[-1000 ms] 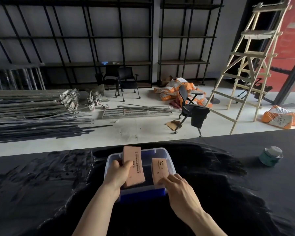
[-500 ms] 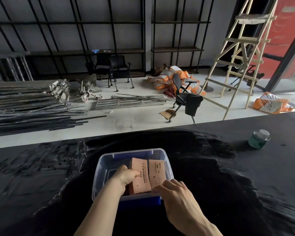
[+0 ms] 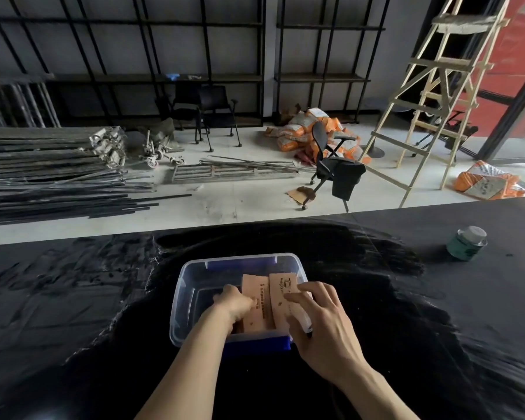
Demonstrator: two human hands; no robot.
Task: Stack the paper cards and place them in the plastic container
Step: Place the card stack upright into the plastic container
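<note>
Head view: your left hand (image 3: 235, 301) is closed on one stack of paper cards (image 3: 256, 304) inside the plastic container (image 3: 182, 286). Your right hand (image 3: 315, 313), fingers spread, presses flat on the second stack (image 3: 282, 291) just beside it.

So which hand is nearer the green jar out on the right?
Right. The right hand rests on the cards at the box's right side, on the green jar's side; the left hand is inside the box, further left.

Head-worn camera looks forward and down, close over the table (image 3: 73, 298).
</note>
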